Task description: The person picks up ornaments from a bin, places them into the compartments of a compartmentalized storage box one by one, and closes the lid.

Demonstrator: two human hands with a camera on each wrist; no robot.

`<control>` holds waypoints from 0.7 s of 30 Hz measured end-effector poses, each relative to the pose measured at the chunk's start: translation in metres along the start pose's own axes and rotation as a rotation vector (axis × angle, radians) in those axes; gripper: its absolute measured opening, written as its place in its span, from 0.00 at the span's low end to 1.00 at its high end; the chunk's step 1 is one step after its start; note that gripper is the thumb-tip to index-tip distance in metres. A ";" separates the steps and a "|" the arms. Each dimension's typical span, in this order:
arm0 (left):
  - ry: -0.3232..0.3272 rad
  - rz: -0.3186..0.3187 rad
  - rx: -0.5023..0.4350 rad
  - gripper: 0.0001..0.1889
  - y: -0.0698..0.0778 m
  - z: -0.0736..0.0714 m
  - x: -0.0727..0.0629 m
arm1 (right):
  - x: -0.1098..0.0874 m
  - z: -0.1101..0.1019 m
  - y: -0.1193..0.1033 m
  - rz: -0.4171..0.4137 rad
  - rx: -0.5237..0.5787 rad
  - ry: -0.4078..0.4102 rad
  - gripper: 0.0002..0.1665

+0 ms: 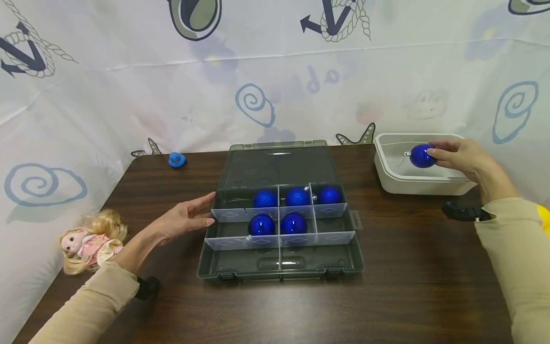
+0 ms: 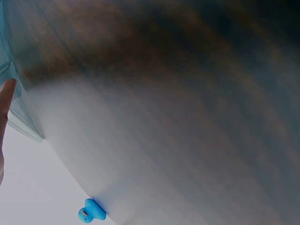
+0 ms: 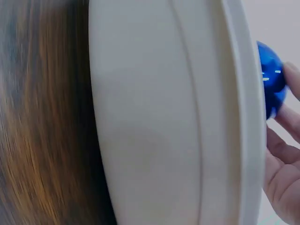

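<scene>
In the head view my right hand (image 1: 461, 160) pinches a shiny blue Christmas ball (image 1: 422, 156) over the white bin (image 1: 429, 185). The ball's silver cap points left. The right wrist view shows the same ball (image 3: 272, 79) just beyond the bin's rim (image 3: 251, 117). My left hand (image 1: 182, 220) is at the left edge of a grey compartment box (image 1: 240, 260), its fingers extended along the side. Several blue balls sit in the box: three in the back row, including a glittery ball (image 1: 297, 196), and two in the middle row, including a shiny ball (image 1: 262, 225).
The box's see-through lid (image 1: 277, 167) lies folded back behind it. A blue rubber duck (image 1: 176, 159) stands at the table's back left. A blond doll (image 1: 92, 243) lies by the left forearm. Something yellow (image 1: 544, 219) shows beside the right sleeve. A patterned cloth hangs behind.
</scene>
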State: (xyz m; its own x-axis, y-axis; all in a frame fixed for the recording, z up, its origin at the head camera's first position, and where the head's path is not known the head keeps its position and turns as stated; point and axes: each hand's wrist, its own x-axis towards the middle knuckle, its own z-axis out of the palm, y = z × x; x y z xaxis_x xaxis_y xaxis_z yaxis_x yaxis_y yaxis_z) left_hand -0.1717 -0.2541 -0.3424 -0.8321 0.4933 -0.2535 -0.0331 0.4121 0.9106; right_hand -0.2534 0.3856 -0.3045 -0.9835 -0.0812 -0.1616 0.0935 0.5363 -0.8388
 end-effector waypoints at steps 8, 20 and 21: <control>-0.005 -0.003 0.000 0.44 0.002 0.000 0.000 | -0.015 0.030 -0.034 -0.197 0.500 0.068 0.12; -0.015 0.012 0.004 0.44 0.003 0.000 -0.001 | -0.044 0.103 -0.072 -0.306 0.122 -0.058 0.22; -0.014 0.011 0.005 0.44 0.003 0.000 -0.002 | -0.047 0.109 -0.073 -0.318 0.082 -0.067 0.24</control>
State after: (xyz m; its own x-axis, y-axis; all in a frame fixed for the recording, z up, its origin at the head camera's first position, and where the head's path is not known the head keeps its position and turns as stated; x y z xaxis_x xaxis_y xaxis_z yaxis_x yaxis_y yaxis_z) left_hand -0.1706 -0.2538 -0.3387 -0.8246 0.5085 -0.2479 -0.0211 0.4102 0.9118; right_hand -0.1975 0.2586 -0.2929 -0.9533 -0.2905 0.0830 -0.2015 0.4064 -0.8912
